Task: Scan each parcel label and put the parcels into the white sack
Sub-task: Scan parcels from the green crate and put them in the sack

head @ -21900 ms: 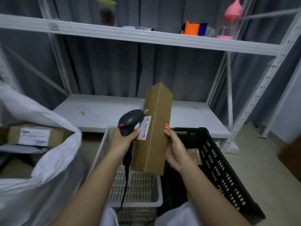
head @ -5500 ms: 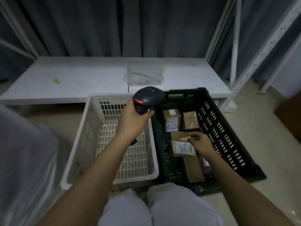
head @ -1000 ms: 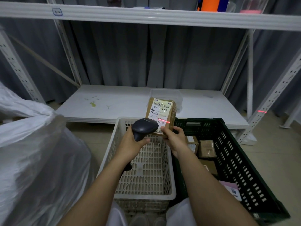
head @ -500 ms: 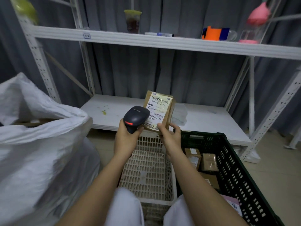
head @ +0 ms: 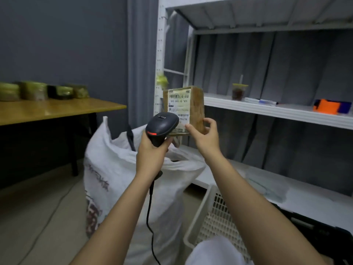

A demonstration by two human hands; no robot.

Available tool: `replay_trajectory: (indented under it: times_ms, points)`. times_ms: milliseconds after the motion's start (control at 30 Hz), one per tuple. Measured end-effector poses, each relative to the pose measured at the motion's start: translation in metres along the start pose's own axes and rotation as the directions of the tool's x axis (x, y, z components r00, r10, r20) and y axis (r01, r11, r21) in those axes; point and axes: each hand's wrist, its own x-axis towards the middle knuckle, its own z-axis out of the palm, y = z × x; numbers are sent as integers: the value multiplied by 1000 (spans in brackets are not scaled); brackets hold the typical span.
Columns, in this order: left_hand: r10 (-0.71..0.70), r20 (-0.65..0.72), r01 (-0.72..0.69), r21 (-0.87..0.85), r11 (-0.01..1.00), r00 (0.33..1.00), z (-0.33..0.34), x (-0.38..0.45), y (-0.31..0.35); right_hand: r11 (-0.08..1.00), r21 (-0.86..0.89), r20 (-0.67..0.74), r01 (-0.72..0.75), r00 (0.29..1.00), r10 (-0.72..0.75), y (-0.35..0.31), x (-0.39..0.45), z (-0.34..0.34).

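The parcel [head: 188, 109] is now above the open white sack [head: 133, 180]; a moment ago it was over the crates, so I judge the scan done. My right hand [head: 205, 137] pinches its lower corner, and my left hand [head: 152, 152] grips the scanner [head: 162, 128] just beside it.

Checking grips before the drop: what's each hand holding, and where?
Left hand grips the scanner by its handle; right hand pinches the parcel at its lower right corner.
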Motion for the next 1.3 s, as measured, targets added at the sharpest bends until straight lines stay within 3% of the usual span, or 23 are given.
replay_trajectory:
  times_ms: [133,267,433,567,733,867,1067,1300]
  points:
    - [-51,-108,57,56,997,993,-60,16,-12,955,-269,50,128,992,-119,-2,6,50]
    - [-97,-124,107,73,992,987,-85,21,-27,708,-683,343,179,935,94,19,17,74]
    - [-102,-33,104,50,993,994,-65,17,-34,802,-550,323,232,945,-52,29,17,50]
    - [-97,111,94,25,995,989,-14,6,-36,836,-511,200,201,973,-112,46,6,-17]
    - [-100,308,112,-19,994,946,77,-24,-45,853,-521,-32,-22,999,6,93,-18,-131]
    - [-110,478,120,11,993,872,158,-54,-63,840,-485,-230,-245,962,148,138,-58,-222]
    - [-170,678,139,101,985,715,270,-101,-110,735,-410,-449,-540,821,353,228,-128,-336]
    - [-239,808,158,182,971,539,372,-141,-196,487,-385,-563,-784,618,549,338,-180,-407]
